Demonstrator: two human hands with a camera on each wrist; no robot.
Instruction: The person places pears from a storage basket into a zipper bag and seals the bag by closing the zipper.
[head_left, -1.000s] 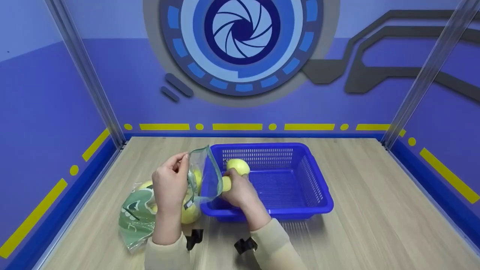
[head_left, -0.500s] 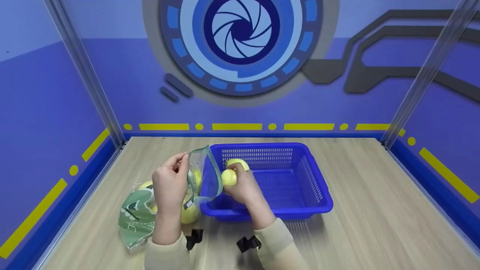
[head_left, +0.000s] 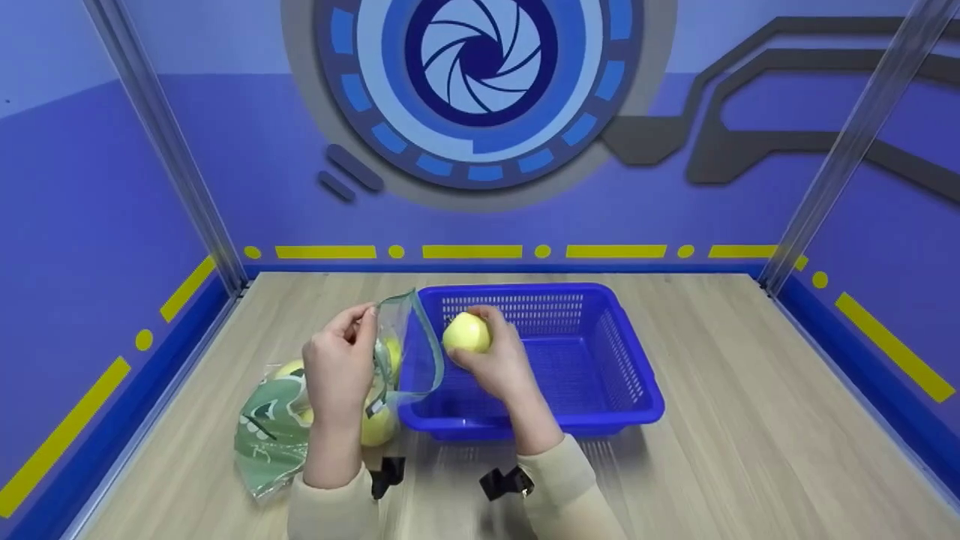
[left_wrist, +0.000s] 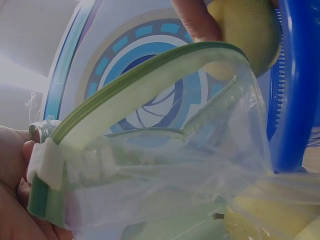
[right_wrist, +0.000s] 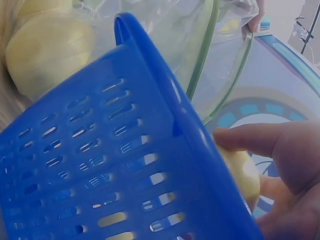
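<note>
My left hand [head_left: 339,367] pinches the green-edged rim of a clear zip bag [head_left: 424,367], near the white slider [left_wrist: 46,162] in the left wrist view. The bag's mouth gapes toward the basket, and several yellow-green pears [head_left: 379,426] sit inside, partly covered by my left arm. My right hand [head_left: 499,364] grips a pear [head_left: 466,332] over the left part of the blue plastic basket [head_left: 536,425]. In the left wrist view this pear [left_wrist: 247,35] shows just beyond the bag's rim. Another pear [right_wrist: 115,219] shows yellow through the basket's slots in the right wrist view.
The green printed part of the bag [head_left: 274,431] spreads over the wooden table [head_left: 750,420] at the left. Blue printed panels [head_left: 300,202] enclose the table at the back and sides. Black wrist mounts [head_left: 506,482] stick out by both sleeves.
My right hand has moved away from the bag's mouth, rightward and back over the basket, carrying the pear. It now covers the other pear in the head view. My left hand keeps its place.
</note>
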